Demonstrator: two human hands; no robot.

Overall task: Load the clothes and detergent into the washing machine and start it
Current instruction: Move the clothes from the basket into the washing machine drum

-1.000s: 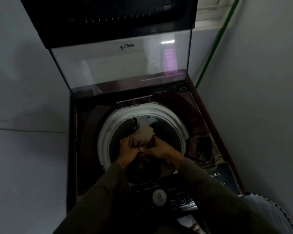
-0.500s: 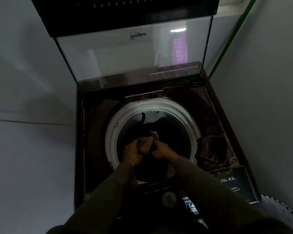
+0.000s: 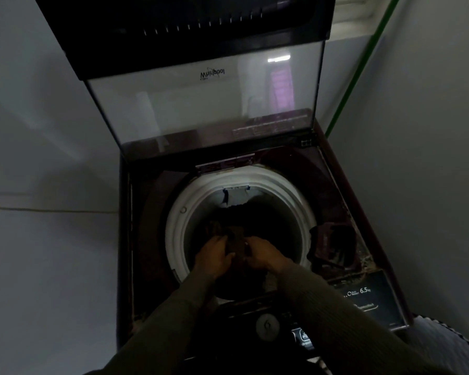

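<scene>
A dark maroon top-loading washing machine (image 3: 152,239) stands open, its glass lid (image 3: 201,104) raised against the wall. The white drum rim (image 3: 173,231) circles a dark drum with dark clothes inside. Both hands are over the drum's near side. My left hand (image 3: 214,259) and my right hand (image 3: 260,255) grip a small brownish cloth (image 3: 234,240) between them, just inside the drum opening. The control panel with a round knob (image 3: 267,326) lies at the front edge, between my sleeves.
A dark recess (image 3: 328,247) sits in the machine's top to the right of the drum. Grey walls close in on both sides. A green pipe (image 3: 355,69) runs up the right wall. A dark ribbed object (image 3: 444,345) sits at the lower right.
Both hands have lowered the cloth from above the drum rim down into the drum opening. The cloth is now more bunched and darker in shadow.
</scene>
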